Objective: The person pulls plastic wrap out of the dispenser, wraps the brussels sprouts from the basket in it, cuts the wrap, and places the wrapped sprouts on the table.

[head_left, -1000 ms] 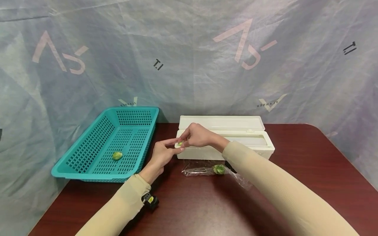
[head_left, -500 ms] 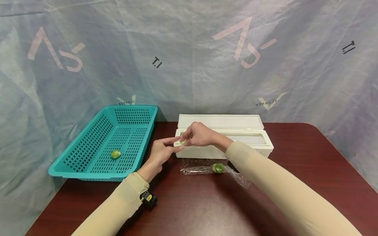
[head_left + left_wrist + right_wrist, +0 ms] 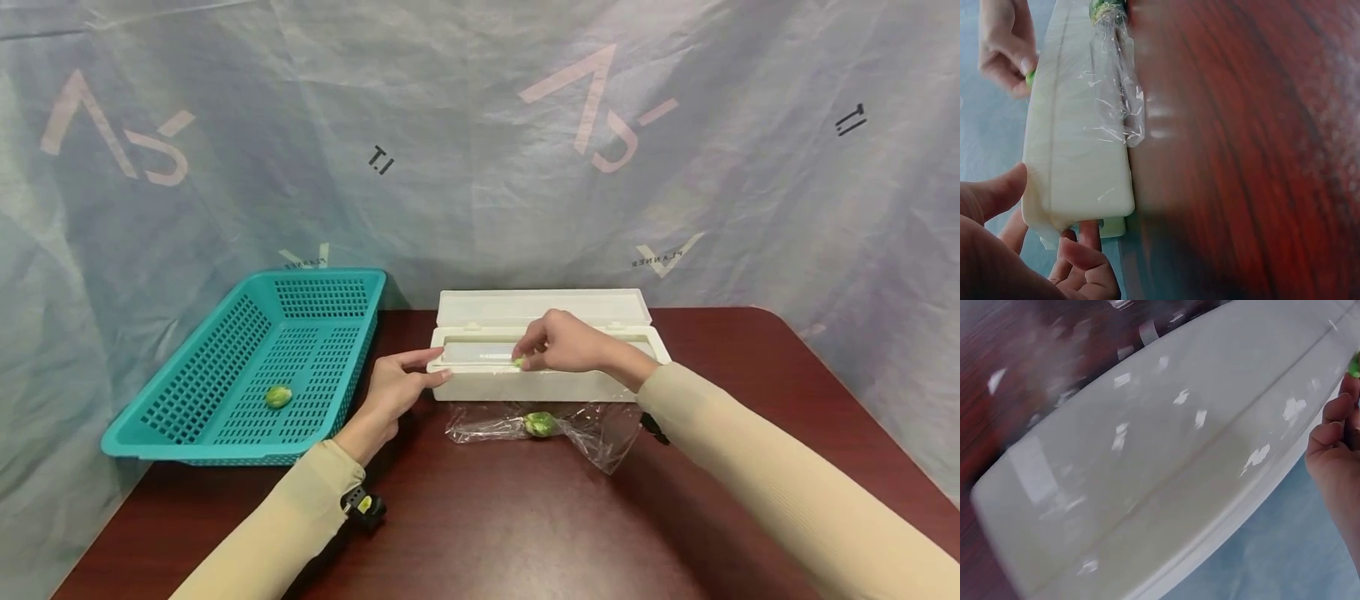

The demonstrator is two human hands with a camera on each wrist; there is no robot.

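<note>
A long white cling film dispenser [image 3: 487, 387] lies on the table with its lid [image 3: 540, 307] raised at the back. My left hand [image 3: 393, 388] grips its left end, thumb and fingers around the corner. Along the front edge, near the middle, my right hand [image 3: 567, 343] pinches a small green slide cutter [image 3: 518, 362]. The left wrist view also shows this green cutter [image 3: 1030, 77] at the right hand's fingertips. A Brussels sprout [image 3: 539, 424] sits in clear cling film [image 3: 600, 433] in front of the dispenser.
At the left stands a teal plastic basket [image 3: 371, 333] with one Brussels sprout [image 3: 278, 397] in it. The dark red table [image 3: 525, 533] stretches out in front. A grey printed curtain [image 3: 420, 100] hangs behind the table.
My right hand has slid right along the dispenser's edge with the green cutter, from the left end to near the middle. The left hand keeps its grip on the left end.
</note>
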